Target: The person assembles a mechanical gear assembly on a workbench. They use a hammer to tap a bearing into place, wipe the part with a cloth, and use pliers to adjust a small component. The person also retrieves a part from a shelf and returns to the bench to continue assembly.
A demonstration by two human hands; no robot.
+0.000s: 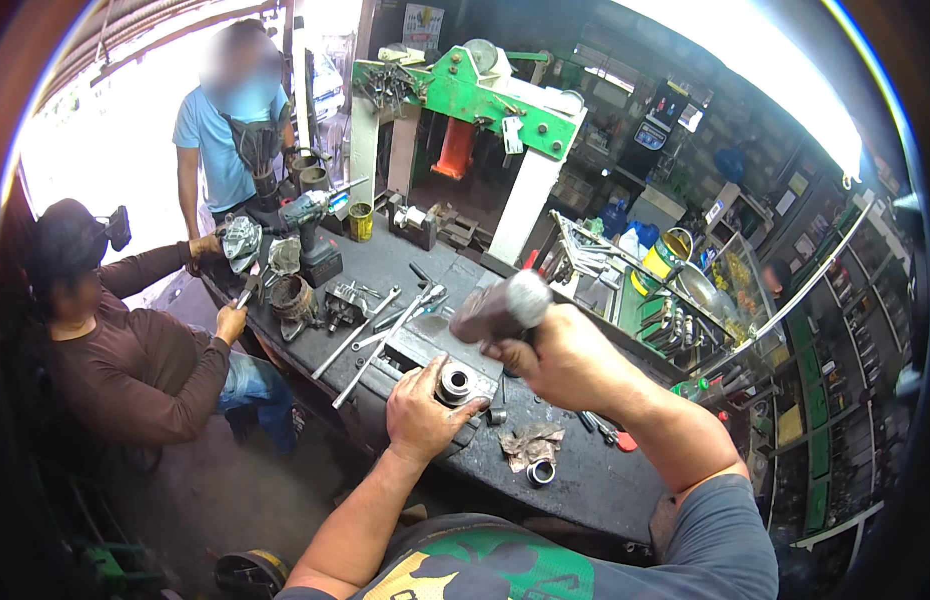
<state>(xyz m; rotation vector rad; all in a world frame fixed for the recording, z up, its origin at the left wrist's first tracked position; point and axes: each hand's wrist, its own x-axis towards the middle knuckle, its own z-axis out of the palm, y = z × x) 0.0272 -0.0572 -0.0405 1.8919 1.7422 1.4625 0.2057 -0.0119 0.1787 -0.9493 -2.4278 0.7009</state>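
Note:
My left hand (pixel 421 415) is curled around a round metal part (pixel 457 384) with a hole through its centre. It steadies the part upright over a metal block (pixel 415 348) that looks like a vise. Above and to the right, my right hand (pixel 560 360) grips a hammer (pixel 490 312); its head is raised over the part and smeared by motion, and the handle is mostly hidden in my fist. A small metal cylinder (pixel 497 416) lies beside the block. Nearer me on the bench, a metal ring (pixel 541 473) sits by a crumpled, stained cloth or paper (pixel 532 446).
Long-handled wrenches (pixel 370 350), a cordless power tool (pixel 307 220) and greasy parts cover the bench's left side. A co-worker in brown sleeves (pixel 155 370) handles a tool there; another person in light blue (pixel 210 150) stands behind. Beyond are a green press (pixel 465 95) and tool trays (pixel 590 260).

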